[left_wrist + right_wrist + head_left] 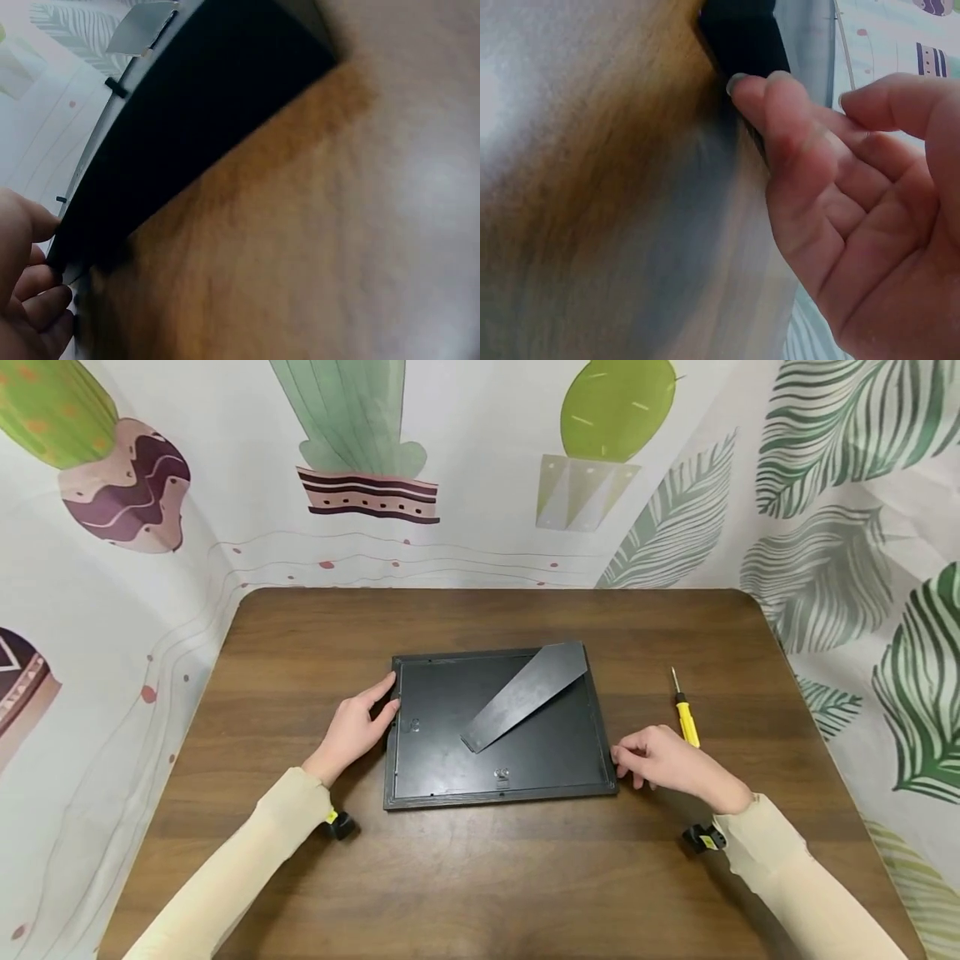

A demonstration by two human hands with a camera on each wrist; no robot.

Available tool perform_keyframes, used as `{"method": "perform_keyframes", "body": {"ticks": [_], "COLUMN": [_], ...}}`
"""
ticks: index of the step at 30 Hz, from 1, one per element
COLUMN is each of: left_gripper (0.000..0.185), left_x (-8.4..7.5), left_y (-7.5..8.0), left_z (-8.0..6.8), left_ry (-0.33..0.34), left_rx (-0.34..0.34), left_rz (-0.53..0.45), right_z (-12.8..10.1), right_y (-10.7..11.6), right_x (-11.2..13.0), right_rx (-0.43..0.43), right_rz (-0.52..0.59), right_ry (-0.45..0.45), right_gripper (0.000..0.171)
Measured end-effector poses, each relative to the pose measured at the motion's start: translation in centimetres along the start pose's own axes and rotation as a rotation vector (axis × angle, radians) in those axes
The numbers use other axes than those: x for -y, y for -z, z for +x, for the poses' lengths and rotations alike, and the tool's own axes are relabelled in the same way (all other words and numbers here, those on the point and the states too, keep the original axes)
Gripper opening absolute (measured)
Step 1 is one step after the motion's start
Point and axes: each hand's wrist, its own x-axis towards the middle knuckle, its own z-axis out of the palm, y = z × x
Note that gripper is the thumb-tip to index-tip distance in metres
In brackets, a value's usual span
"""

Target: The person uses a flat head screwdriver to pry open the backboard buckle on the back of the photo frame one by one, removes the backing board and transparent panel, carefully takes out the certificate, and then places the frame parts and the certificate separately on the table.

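A black picture frame [442, 760] lies back side up on the wooden table, its easel stand [525, 697] slanting across the backing board. My left hand [354, 731] grips the frame's left edge; in the left wrist view the thumb is at the upper edge and the other fingers [46, 304] curl beneath. At the lower right corner, my right hand [663, 762] holds the frame's side with bent fingers. The right wrist view shows those fingertips [754, 97] against the black side, with the thumb [877, 105] apart from them.
A screwdriver [686, 720] with a yellow handle lies right of the frame, beyond my right hand, its tip pointing away. The wooden table [480, 877] ends at a patterned cloth [480, 527] with cacti and leaves behind it. Small hanging hooks [502, 774] sit on the backing.
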Motion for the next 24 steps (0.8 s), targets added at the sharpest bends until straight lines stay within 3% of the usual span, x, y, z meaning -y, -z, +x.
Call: {"method": "perform_keyframes", "body": {"ticks": [7,14,24], "left_gripper": [0.056,0.058,0.055], "left_x": [-0.5,-1.5,-1.6], "left_y": [-0.4,-0.5,-0.9], "left_z": [0.9,-0.2,0.3], "left_ry": [0.037,0.12,0.114], "left_rx": [-0.031,-0.038,-0.044], "left_rz": [-0.046,-0.095,-0.146], "right_z": [0.6,1.5,1.6], "right_y": [-0.3,-1.0,-1.4], "right_x": [-0.6,-0.6,-0.2], "right_rx": [-0.114,-0.176,-0.268], "right_rz": [-0.054,-0.07,-0.168], "right_ry": [-0.005,-0.026,-0.029], "right_gripper": [0.023,0.024,0.03]}}
